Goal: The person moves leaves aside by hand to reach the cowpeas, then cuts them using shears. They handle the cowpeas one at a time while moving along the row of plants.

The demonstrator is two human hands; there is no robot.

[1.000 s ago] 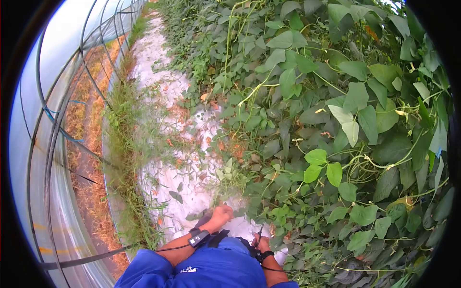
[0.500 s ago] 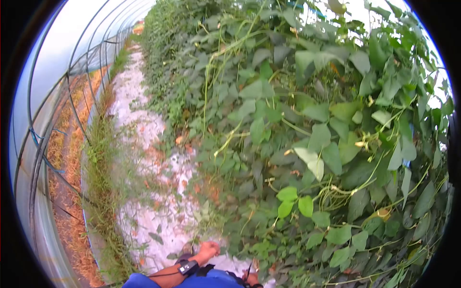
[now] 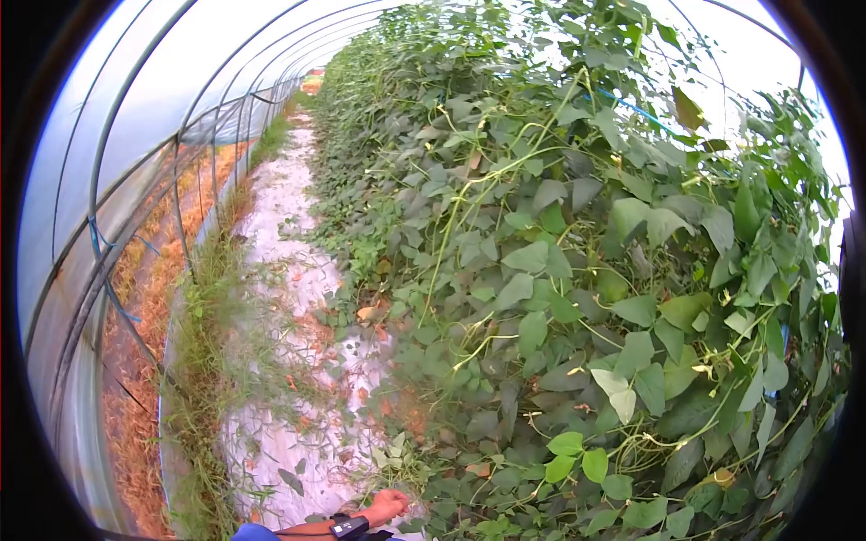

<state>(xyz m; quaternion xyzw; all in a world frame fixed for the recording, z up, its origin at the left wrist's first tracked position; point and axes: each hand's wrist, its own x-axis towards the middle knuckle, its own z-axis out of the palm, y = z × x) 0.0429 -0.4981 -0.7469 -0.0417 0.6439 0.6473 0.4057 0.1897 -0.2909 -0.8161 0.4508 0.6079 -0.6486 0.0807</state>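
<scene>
Head view has tilted up since a second ago: the blue clothing is nearly gone and the tunnel frame shows more. Only the left hand remains, fingers curled loosely at the bean vines beside the white ground cover; its grip is unclear. The right hand is cut off below.

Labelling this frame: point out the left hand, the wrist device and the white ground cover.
left hand (image 3: 390,503), head view, back of the hand.
wrist device (image 3: 347,527), head view, its black body.
white ground cover (image 3: 289,442), head view, bare patch of the path.
</scene>
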